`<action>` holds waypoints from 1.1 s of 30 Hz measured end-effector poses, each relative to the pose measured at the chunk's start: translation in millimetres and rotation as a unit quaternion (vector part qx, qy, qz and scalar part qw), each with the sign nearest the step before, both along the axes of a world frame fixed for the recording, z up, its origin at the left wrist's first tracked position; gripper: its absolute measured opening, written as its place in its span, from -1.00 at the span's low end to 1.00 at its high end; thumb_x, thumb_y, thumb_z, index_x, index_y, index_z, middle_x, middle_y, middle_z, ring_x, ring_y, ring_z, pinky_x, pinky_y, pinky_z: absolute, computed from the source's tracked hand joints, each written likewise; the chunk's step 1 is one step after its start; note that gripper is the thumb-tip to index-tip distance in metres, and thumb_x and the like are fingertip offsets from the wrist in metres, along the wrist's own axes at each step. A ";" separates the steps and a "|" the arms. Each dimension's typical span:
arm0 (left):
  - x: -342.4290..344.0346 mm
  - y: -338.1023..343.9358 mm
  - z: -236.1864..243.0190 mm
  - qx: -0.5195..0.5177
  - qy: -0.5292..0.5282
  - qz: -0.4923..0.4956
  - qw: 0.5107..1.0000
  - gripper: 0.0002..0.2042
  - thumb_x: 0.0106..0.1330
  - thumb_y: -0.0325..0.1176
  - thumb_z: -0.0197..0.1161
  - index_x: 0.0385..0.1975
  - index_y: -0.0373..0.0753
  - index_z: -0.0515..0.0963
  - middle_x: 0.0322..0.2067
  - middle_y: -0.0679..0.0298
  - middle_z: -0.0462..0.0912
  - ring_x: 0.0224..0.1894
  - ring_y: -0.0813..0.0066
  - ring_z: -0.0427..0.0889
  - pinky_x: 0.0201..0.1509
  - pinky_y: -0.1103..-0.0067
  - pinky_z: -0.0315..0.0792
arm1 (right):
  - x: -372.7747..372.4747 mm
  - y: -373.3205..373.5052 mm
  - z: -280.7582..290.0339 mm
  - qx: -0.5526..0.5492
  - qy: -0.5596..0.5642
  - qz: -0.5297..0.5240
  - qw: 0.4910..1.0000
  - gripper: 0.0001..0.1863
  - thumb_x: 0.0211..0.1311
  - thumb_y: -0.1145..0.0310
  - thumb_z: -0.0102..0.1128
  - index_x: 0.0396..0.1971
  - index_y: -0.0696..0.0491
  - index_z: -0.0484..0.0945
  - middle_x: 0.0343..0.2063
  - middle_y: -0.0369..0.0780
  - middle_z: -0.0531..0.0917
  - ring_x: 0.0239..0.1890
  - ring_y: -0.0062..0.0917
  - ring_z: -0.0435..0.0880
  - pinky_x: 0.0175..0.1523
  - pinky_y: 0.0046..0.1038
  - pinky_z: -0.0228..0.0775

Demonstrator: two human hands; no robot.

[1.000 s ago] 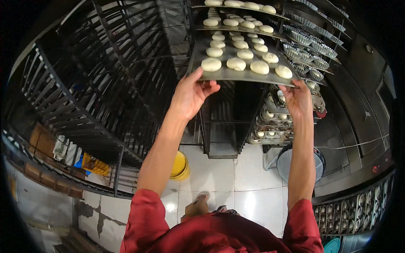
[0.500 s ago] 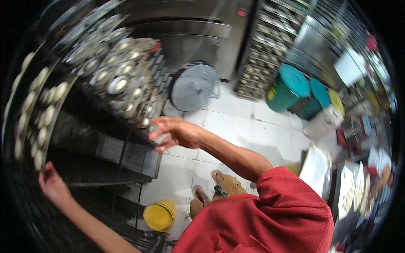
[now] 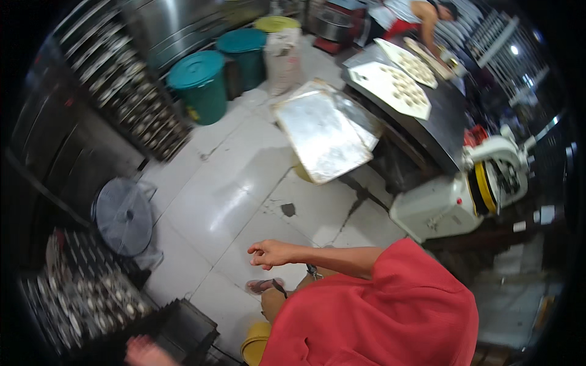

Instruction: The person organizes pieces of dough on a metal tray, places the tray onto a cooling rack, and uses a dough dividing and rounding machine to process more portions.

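Note:
My right hand (image 3: 268,253) hangs in the air over the white tiled floor, in front of my red shirt. It holds nothing, and its fingers are loosely bent and apart. At the lower left edge my left hand (image 3: 146,352) shows only in part and is smeared by motion, so its fingers cannot be read. Nearest to it are a dark rack (image 3: 186,329) and a stack of trays (image 3: 91,299) filled with small pale dough pieces.
A grey round fan (image 3: 124,216) stands left, with green lidded bins (image 3: 198,85) beyond. Metal baking trays (image 3: 323,131) lie ahead, beside a dark worktable (image 3: 439,140) bearing dough boards. A co-worker (image 3: 421,15) leans over it. A white machine (image 3: 439,204) stands right; a yellow bucket (image 3: 255,341) is near my feet.
My view has swung to the right, away from the racks. My left hand has come off the rack's tray edge, and my right hand has moved away from the dough trays.

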State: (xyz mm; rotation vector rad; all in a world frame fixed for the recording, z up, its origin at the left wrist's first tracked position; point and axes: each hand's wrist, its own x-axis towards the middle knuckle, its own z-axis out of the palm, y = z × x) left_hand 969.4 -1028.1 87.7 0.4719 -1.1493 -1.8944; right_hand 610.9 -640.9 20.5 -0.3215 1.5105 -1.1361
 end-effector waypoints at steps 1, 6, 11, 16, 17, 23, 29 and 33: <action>-56.3 24.9 -75.6 0.071 -0.134 -0.001 0.988 -0.69 0.44 -0.12 0.06 -0.03 -0.20 0.48 -0.02 0.21 0.56 -0.09 0.35 0.55 -0.05 0.44 0.47 | -6.7 41.5 -12.5 -0.006 0.127 0.016 0.992 -0.31 0.35 0.07 0.20 0.31 0.25 0.33 0.04 -0.07 0.62 -0.17 -0.33 0.71 -0.02 -0.33 0.55; -317.9 360.5 -108.8 -0.046 -0.338 -0.426 0.838 -0.56 0.48 -0.19 0.13 0.27 -0.25 0.42 0.13 0.19 0.53 0.01 0.32 0.59 0.11 0.43 0.47 | -44.5 257.8 -27.5 0.057 0.261 -0.110 0.957 -0.41 0.35 0.08 0.20 0.23 0.17 0.46 -0.05 -0.11 0.69 -0.07 -0.33 0.70 0.05 -0.33 0.51; -363.7 500.6 -140.4 -0.499 -0.372 -0.627 0.469 -0.37 0.34 -0.10 0.33 0.29 -0.39 0.36 0.15 0.00 0.58 0.15 0.26 0.59 0.22 0.48 0.44 | -76.0 454.8 -59.3 0.102 0.240 -0.381 0.887 -0.52 0.32 0.21 0.26 0.12 0.20 0.54 -0.19 -0.12 0.75 -0.23 -0.48 0.70 -0.12 -0.40 0.56; -420.5 509.8 -230.5 -0.118 -0.568 -0.459 0.673 -0.27 0.38 0.14 0.16 0.34 -0.32 0.24 0.09 0.17 0.55 0.13 0.27 0.53 0.18 0.40 0.43 | -103.9 541.0 -31.7 0.099 0.122 -0.574 0.804 -0.54 0.35 0.22 0.23 0.10 0.23 0.55 -0.25 -0.21 0.70 -0.29 -0.61 0.66 -0.16 -0.50 0.54; -446.6 494.1 -254.8 -0.029 -0.570 -0.347 0.744 -0.29 0.40 0.15 0.11 0.32 -0.32 0.25 0.03 0.22 0.54 0.05 0.28 0.55 0.12 0.39 0.45 | -116.9 547.0 -32.8 0.097 0.119 -0.573 0.805 -0.54 0.35 0.22 0.23 0.10 0.23 0.55 -0.25 -0.21 0.70 -0.29 -0.61 0.66 -0.16 -0.50 0.54; -585.1 485.1 -321.1 -0.033 -0.467 -0.238 0.851 -0.62 0.51 -0.07 -0.01 0.04 -0.27 0.44 -0.21 0.29 0.48 -0.15 0.42 0.48 -0.07 0.43 0.43 | -216.2 570.4 -48.6 0.101 0.166 -0.464 0.864 -0.56 0.34 0.23 0.24 0.09 0.22 0.57 -0.24 -0.22 0.72 -0.28 -0.60 0.67 -0.14 -0.49 0.54; -604.6 578.2 -309.0 0.051 -0.458 -0.153 0.874 -0.71 0.54 -0.21 -0.02 -0.09 -0.36 0.45 -0.11 0.15 0.54 -0.04 0.37 0.50 0.09 0.40 0.43 | -375.6 626.9 12.6 0.165 0.414 -0.434 0.783 -0.75 0.28 0.34 0.26 -0.14 0.14 0.71 -0.28 -0.16 0.76 -0.28 -0.54 0.69 -0.10 -0.46 0.50; -613.0 626.4 -275.6 -0.142 -0.502 -0.167 0.837 -0.67 0.49 -0.32 0.10 0.14 -0.36 0.40 0.05 0.06 0.47 -0.06 0.34 0.53 0.08 0.36 0.45 | -518.6 662.8 42.6 0.268 0.537 -0.394 0.696 -0.70 0.30 0.24 0.22 -0.17 0.15 0.71 -0.30 -0.03 0.74 -0.25 -0.25 0.73 -0.08 -0.31 0.51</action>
